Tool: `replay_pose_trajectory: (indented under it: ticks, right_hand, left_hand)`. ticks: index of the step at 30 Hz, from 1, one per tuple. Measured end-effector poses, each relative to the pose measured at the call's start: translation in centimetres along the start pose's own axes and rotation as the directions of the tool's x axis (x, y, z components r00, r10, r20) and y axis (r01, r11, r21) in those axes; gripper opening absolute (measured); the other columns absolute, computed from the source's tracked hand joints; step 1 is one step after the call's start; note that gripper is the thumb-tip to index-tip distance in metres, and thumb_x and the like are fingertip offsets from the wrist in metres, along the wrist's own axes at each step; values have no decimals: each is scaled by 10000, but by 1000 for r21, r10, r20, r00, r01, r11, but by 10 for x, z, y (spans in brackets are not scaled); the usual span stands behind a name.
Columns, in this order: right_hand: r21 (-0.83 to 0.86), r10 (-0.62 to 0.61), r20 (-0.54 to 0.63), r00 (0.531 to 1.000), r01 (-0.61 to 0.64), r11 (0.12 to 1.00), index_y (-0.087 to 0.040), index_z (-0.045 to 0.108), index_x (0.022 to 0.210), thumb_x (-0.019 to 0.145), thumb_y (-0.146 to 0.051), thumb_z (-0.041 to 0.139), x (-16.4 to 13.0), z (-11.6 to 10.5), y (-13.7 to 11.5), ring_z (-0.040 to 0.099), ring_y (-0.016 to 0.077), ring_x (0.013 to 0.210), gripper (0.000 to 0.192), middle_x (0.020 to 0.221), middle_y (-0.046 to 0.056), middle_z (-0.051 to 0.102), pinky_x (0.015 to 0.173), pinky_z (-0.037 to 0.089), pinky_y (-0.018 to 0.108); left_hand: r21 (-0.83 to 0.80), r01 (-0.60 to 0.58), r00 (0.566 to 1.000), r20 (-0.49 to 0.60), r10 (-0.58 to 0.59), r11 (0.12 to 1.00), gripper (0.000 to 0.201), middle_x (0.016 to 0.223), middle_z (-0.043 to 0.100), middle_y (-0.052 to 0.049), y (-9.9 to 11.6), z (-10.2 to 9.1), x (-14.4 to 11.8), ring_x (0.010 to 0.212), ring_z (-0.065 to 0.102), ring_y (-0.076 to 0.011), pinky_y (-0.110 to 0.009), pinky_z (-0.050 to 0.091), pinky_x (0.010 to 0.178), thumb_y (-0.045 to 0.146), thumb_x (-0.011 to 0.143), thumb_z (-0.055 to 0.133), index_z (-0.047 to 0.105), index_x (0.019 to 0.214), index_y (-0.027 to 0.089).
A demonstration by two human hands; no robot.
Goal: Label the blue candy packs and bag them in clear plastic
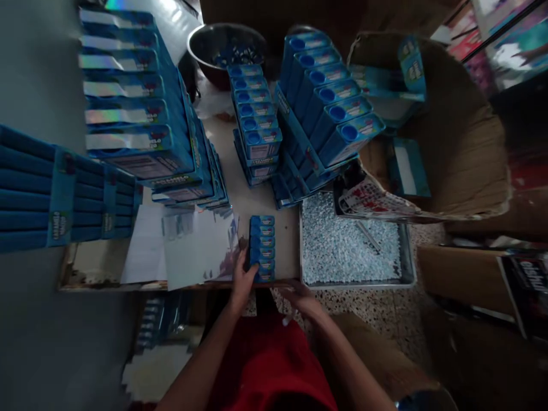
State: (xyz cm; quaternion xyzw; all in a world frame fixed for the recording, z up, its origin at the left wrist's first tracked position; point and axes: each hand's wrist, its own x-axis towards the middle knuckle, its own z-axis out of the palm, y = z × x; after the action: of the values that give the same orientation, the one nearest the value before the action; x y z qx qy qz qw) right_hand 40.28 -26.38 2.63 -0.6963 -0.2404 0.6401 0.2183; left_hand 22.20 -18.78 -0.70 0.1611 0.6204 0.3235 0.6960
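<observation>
A short row of several small blue packets (261, 246) lies at the near edge of the table (246, 200). My left hand (242, 279) rests against the row's left side, fingers wrapped around its near end. My right hand (302, 298) hovers just below the table edge, next to the near-left corner of a metal tray (409, 268) filled with small pale pellets (346, 245). Its fingers are curled; something small and white shows beside them, too blurred to identify.
Stacks of blue display boxes (137, 108) stand at left, a column of small packets (254, 117) in the middle, a tilted box of packets (325, 108) to its right. A steel bowl (226, 48) sits behind. Cardboard cartons (449, 125) crowd the right. White sheets (188, 245) lie near-left.
</observation>
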Motion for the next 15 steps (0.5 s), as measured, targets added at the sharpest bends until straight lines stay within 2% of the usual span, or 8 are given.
replay_pose_trajectory:
  ticks: [2,4,6,8,9,11,13,15]
  right_hand:
    - [18,18,-76,997,-17,1000,-211,746,1132,751,-553,738,-19,-6,-11,666,226,835,512,950,57,745,734,514,315]
    - [116,-3,-110,994,15,993,-214,632,1333,793,-567,729,-28,-4,-32,596,169,685,653,844,10,680,621,459,270]
    - [255,-97,-135,986,129,958,-215,516,1436,801,-530,750,-23,6,-57,536,138,634,746,773,-40,599,600,427,249]
    - [363,-210,-178,961,262,894,-212,495,1421,783,-452,780,-8,19,-81,512,125,644,739,751,-65,548,629,427,243]
    - [403,-252,-190,949,310,861,-212,502,1397,774,-414,785,1,26,-91,507,122,651,713,750,-69,539,642,429,242]
    - [469,-299,-183,937,350,811,-221,523,1354,765,-348,769,17,37,-108,511,118,664,652,765,-69,550,657,434,241]
    - [514,-311,-162,936,349,784,-232,547,1316,758,-294,736,27,45,-119,524,116,668,592,779,-66,568,659,439,238]
    - [529,-313,-159,936,349,774,-237,568,1278,748,-255,708,31,49,-126,519,110,655,548,780,-65,574,645,433,232]
  left_hand:
    - [34,-5,1000,-14,5,999,693,1407,665,-117,-1,-10,-6,1364,575,-331,-484,474,1142,365,752,838,612,1395,240]
    - [132,-91,994,-40,97,987,594,1349,693,-119,7,-17,-17,1324,602,-322,-480,450,1162,418,784,823,662,1322,228]
    - [264,-230,960,-98,263,937,481,1354,682,-96,21,-22,-28,1334,585,-304,-454,400,1206,459,804,805,709,1224,245]
    - [291,-287,941,-94,325,913,419,1323,691,-85,39,-23,-34,1311,596,-295,-441,398,1208,502,818,785,731,1145,246]
    - [229,-256,960,-51,274,939,434,1288,707,-93,47,-22,-35,1276,619,-297,-451,427,1184,541,835,758,730,1142,236]
    - [19,-66,994,83,65,998,532,1218,734,-129,60,-20,-30,1182,673,-303,-476,503,1100,635,879,663,711,1180,199]
    - [-154,161,969,211,-127,975,619,1194,739,-170,68,-17,-20,1118,700,-305,-488,552,1021,691,914,570,695,1207,160]
    - [-237,285,936,278,-216,929,620,1183,738,-189,74,-13,-9,1088,710,-294,-472,576,971,685,933,545,698,1188,141]
